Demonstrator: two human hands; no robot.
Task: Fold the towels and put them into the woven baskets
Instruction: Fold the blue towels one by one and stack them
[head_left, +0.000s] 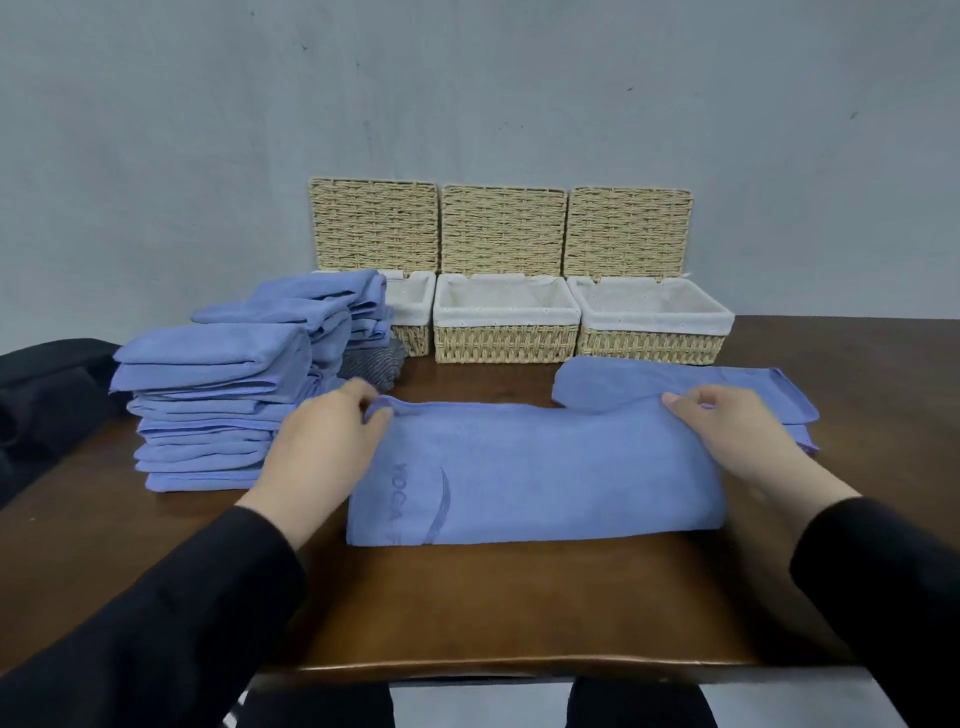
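Grey wall (467, 93) stands behind your dark wooden desk (493, 597), and along the desk's far edge sit three woven baskets, each lined in white cloth with its lid tipped up against the wall. Left of your left grip are three stacks of folded blue towels (208, 405), stepped back toward the wall; the exact count in each is hard to read. A small grey folded cloth (371, 364) lies between the stacks and the left basket (413, 312), which the rear stack partly hides. A dark garment (47, 395) lies at the desk's far left edge.

Your left hand (324, 441) pinches the far left corner of the blue towel (535, 483) between thumb and fingers. That towel lies folded into a long band between your two grips, with "YOGA" lettering near its left end. Beyond it, straight ahead, is the middle basket (506, 332).

Your right hand (737, 431) holds the towel's far right edge, fingers curled over the fold. An unfolded flap of the same blue cloth spreads beyond and right of that grip, just short of the right basket (652, 332).

Both sleeves are black.
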